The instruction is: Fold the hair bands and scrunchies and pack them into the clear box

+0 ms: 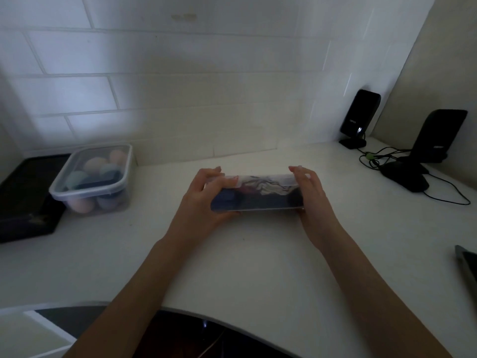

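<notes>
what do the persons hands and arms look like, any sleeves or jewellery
Both forearms are bare right down to the frame's bottom edge, with no sleeves in view. The left hand and right hand show no gloves, watch or bracelets. Rings on the fingers cannot be ruled out in this dim light.

Both arms are bare, with no sleeves. The left hand [204, 195] and right hand [311, 189] wear no gloves. The fingers [300, 171] have short nails.
</notes>
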Motion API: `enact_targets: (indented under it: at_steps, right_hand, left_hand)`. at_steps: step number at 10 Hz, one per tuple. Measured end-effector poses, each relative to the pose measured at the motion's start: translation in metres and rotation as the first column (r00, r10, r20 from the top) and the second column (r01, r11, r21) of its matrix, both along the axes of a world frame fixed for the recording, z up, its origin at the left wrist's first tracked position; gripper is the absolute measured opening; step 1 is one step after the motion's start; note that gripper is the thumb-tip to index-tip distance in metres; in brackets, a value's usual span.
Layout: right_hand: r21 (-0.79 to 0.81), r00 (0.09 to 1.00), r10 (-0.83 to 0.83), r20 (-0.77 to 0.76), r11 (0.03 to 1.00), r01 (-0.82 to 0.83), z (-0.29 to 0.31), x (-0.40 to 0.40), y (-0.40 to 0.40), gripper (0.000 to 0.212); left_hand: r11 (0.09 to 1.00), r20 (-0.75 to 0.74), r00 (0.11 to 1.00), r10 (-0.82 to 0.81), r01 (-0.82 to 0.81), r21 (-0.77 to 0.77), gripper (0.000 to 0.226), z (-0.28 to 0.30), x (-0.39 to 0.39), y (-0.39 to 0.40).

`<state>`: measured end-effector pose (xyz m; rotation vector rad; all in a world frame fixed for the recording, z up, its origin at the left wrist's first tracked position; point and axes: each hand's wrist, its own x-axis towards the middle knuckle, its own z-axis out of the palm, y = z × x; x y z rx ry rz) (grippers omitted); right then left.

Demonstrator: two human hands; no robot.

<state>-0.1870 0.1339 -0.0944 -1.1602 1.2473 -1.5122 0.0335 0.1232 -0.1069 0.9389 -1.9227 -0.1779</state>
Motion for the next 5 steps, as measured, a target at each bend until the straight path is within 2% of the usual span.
enact_targets:
  at_steps: [1,2,3,4,5]
  right_hand:
    - [0.028,0.999,0.05,0.021,0.998,-0.051,-0.001,-0.005,-0.002,0.024]
    - [0.017,0.995,0.095,0.01,0.995,-0.095,-0.004,-0.006,0.0,0.02]
    - [0.019,0.991,0.074,-0.109,0.997,-0.072,-0.011,-0.008,0.001,0.025]
    - [0.028,0.979,0.105,-0.175,0.994,-0.102,-0.021,-0.01,-0.002,0.024]
    - [0.009,0.968,0.073,-0.242,0.997,-0.073,-0.013,-0.01,-0.001,0.027]
  left_hand:
    - [0.99,-0.034,0.998,-0.057,0.061,0.13,0.083,0.0,0.004,0.0]
    - [0.912,-0.214,0.973,-0.089,0.166,0.375,0.105,0.001,0.002,0.002]
    - [0.853,-0.203,0.979,0.027,0.083,0.515,0.087,0.005,0.0,0.003]
    - [0.822,-0.124,0.991,0.051,0.028,0.568,0.083,0.004,0.001,0.001]
    - [0.805,-0.107,0.992,0.059,0.016,0.594,0.092,0.009,0.001,0.004]
